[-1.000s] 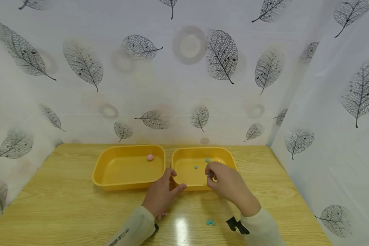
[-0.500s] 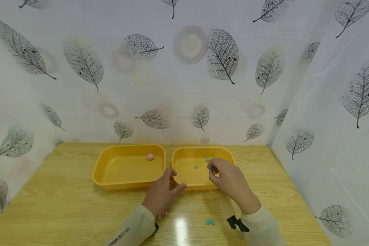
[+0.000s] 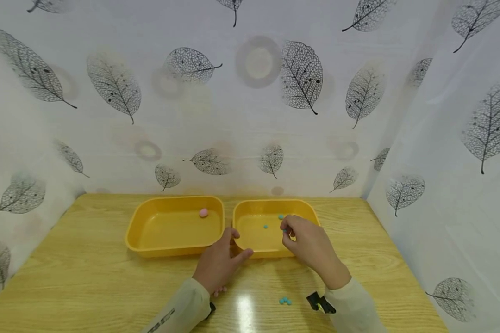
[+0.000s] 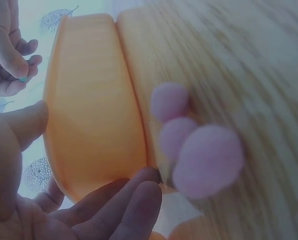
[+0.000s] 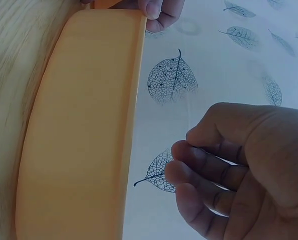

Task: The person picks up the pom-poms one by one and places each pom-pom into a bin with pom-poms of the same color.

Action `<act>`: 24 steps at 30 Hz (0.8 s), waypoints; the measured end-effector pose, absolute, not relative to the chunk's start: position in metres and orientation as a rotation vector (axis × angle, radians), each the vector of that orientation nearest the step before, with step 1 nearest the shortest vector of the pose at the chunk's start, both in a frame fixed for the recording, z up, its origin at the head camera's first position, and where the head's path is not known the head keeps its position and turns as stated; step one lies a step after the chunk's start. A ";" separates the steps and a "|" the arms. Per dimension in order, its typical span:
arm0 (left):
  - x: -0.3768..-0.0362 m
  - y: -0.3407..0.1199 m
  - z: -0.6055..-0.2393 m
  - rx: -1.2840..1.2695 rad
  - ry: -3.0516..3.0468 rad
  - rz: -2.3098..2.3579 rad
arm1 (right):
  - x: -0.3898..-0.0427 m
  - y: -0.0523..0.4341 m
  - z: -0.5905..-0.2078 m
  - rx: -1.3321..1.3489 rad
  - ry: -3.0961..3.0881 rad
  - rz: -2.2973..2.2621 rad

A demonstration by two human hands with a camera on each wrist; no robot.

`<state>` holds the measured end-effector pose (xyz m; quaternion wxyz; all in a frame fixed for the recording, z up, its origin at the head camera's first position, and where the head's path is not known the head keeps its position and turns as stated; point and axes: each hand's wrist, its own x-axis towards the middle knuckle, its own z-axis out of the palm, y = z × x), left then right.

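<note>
Since a second ago the right hand (image 3: 310, 240) has shifted just slightly, away from the person, while the left hand (image 3: 216, 263) has stayed put. From where I stand, the right thumb and finger are nipped close together on a small teal ball (image 3: 285, 230), held above the right tray (image 3: 254, 238). The left thumb and fingers are set wide apart, bent around that tray's near left corner, the thumb at its rim. Inside lie a far teal ball (image 3: 281, 216) and a smaller teal bead (image 3: 265, 226). Just beside it sits the left tray (image 3: 171, 231), also yellow, with a pink ball (image 3: 203, 212) toward its far right corner. Nearer the person, a teal cluster (image 3: 285, 300) lies on the wooden table (image 3: 87, 259), and three fuzzy pink pompoms (image 4: 209, 160) rest close together near the left wrist. Behind everything hangs a white leaf-print curtain (image 3: 241, 115).
</note>
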<state>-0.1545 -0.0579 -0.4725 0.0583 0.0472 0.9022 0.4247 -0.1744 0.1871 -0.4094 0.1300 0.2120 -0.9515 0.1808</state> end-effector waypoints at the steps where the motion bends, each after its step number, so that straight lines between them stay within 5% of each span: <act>1: -0.154 -0.058 -0.472 0.148 2.734 1.290 | -0.175 0.187 -0.410 0.613 -2.767 0.527; 24: -0.154 -0.061 -0.468 0.154 2.690 1.295 | -0.180 0.184 -0.415 0.580 -2.792 0.520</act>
